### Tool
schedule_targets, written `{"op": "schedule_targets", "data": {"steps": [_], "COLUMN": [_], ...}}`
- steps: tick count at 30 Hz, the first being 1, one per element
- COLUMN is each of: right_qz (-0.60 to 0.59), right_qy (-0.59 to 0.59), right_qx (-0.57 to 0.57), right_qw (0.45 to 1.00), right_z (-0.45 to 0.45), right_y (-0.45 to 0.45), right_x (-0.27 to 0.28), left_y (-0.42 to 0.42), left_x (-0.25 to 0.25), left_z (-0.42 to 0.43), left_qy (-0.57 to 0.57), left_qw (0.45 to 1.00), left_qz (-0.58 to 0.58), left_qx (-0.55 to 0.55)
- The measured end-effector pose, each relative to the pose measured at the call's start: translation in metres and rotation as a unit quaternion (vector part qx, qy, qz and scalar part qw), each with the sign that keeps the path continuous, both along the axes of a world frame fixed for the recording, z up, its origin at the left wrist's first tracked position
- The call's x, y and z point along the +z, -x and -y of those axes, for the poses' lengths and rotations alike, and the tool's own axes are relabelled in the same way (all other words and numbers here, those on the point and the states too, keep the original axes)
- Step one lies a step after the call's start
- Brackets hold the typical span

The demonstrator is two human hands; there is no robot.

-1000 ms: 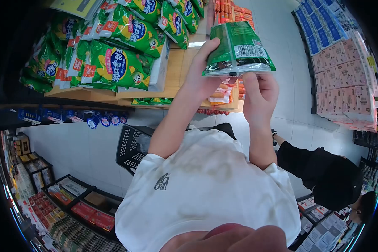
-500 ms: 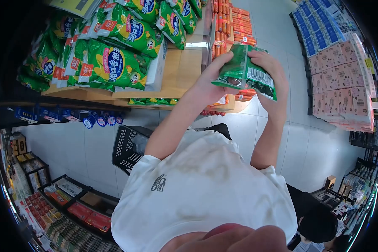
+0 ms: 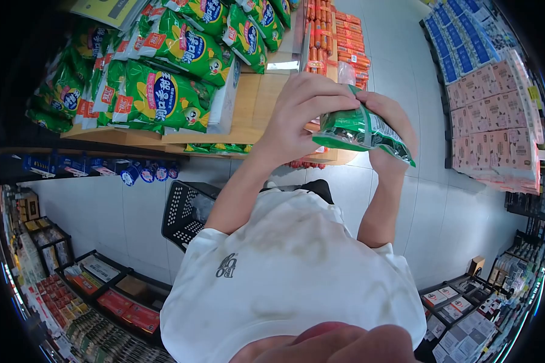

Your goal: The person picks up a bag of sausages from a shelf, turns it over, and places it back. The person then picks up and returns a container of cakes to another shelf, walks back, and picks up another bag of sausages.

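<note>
I hold a green plastic food bag (image 3: 350, 128) between both hands in front of my chest, its back seam and a barcode panel turned partly up. My left hand (image 3: 306, 112) grips it from the left, fingers bent over the upper edge. On the other side, my right hand (image 3: 395, 124) is closed round the right end, thumb and fingers at its edges. The contents look dark through clear parts of the film and cannot be made out. Similar green bags (image 3: 163, 97) lie stacked on the wooden shelf (image 3: 257, 100) to the left.
Beyond my hands are red-orange packs of sausages (image 3: 351, 42). A black perforated basket (image 3: 184, 212) is by my left side. Pink cartons (image 3: 493, 121) and blue-white packs (image 3: 457, 36) are stacked to the right. Low black display racks (image 3: 118, 284) stand at lower left.
The bag has come down and tipped, its barcode side turning away. My left hand has shifted over its top edge. The person at lower right has gone out of view.
</note>
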State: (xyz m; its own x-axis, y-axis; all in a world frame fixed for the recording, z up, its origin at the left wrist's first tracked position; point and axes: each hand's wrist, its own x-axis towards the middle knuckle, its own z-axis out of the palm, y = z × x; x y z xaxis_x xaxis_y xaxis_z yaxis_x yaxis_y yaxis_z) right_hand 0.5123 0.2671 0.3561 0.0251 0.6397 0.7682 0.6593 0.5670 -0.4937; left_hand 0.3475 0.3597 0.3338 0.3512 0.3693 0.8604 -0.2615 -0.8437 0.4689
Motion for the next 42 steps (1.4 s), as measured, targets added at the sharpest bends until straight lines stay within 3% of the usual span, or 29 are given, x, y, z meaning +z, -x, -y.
{"op": "schedule_targets", "data": {"steps": [9,20,24,27,30,42], "right_qz": [0.036,-0.032,-0.034,-0.020,0.002,-0.018], "right_qy": [-0.007,-0.034,-0.038,-0.043,-0.057,-0.048], "right_qx": [0.021,0.037,0.026,0.011,-0.007,0.002], "right_qw": [0.999,0.998,0.998,0.999,0.998,0.999], "right_z": [0.004,0.008,0.009,0.009,0.009,0.013], "right_y": [0.003,0.002,0.004,0.002,0.003,0.004], "right_x": [-0.003,-0.017,-0.013,-0.015,-0.013,-0.015], "left_y": [-0.005,-0.007,-0.002,0.004,0.001,0.001], "left_x": [-0.010,-0.003,-0.005,0.001,-0.012,-0.008], "left_z": [0.001,0.012,0.008,0.011,0.006,0.010], "left_qy": [-0.070,-0.033,-0.043,0.032,0.022,0.033], "left_qw": [0.996,0.998,0.999,0.999,0.995,0.997], "left_qz": [0.056,0.053,0.025,-0.004,0.053,0.026], "left_qx": [0.014,0.009,-0.001,-0.033,-0.082,-0.065]}}
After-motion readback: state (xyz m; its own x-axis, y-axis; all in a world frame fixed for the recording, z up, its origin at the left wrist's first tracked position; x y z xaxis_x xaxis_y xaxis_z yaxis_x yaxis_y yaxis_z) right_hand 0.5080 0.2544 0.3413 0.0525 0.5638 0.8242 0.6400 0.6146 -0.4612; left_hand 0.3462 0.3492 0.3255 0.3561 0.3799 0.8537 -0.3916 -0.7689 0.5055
